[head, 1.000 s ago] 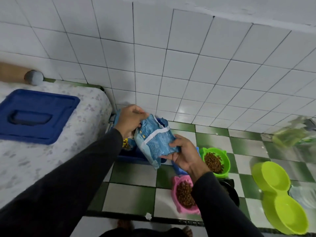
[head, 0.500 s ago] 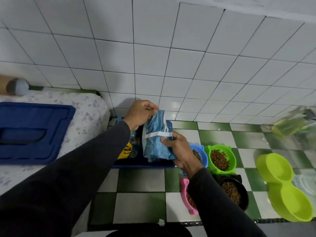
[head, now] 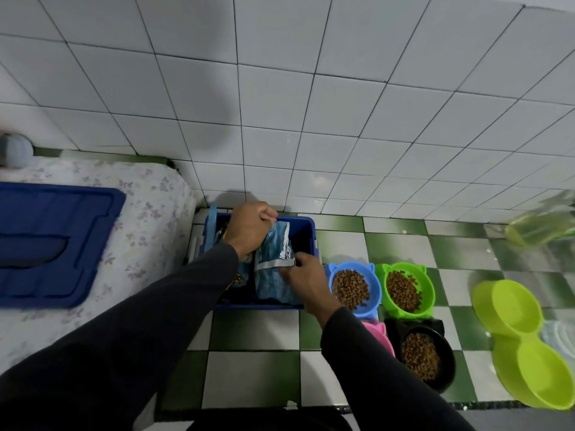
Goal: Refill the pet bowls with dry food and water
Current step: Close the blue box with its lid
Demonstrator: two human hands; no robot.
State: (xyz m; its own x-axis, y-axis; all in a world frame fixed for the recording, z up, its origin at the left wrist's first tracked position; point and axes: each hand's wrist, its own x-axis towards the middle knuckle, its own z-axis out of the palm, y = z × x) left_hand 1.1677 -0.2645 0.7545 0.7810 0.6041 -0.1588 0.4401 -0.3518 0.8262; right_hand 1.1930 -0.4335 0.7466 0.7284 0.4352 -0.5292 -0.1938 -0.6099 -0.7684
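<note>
A blue food bag (head: 273, 275) stands inside the dark blue storage bin (head: 306, 227) by the wall. My left hand (head: 249, 227) grips the bag's top edge, and my right hand (head: 306, 279) holds its right side near the silver strip. Right of the bin sit a blue bowl (head: 353, 287), a green bowl (head: 404, 289) and a black bowl (head: 420, 356), each holding brown kibble. A pink bowl (head: 378, 332) is mostly hidden by my right sleeve. A lime double bowl (head: 525, 343) lies empty at the far right.
The bin's blue lid (head: 49, 244) lies on a floral-covered surface (head: 149, 219) at the left. A greenish clear bottle (head: 541, 227) is blurred at the right edge near the wall. White wall tiles rise behind; green and white floor tiles lie in front.
Both hands have lowered the blue bag down into the bin. The view has shifted, bringing all the bowls into sight.
</note>
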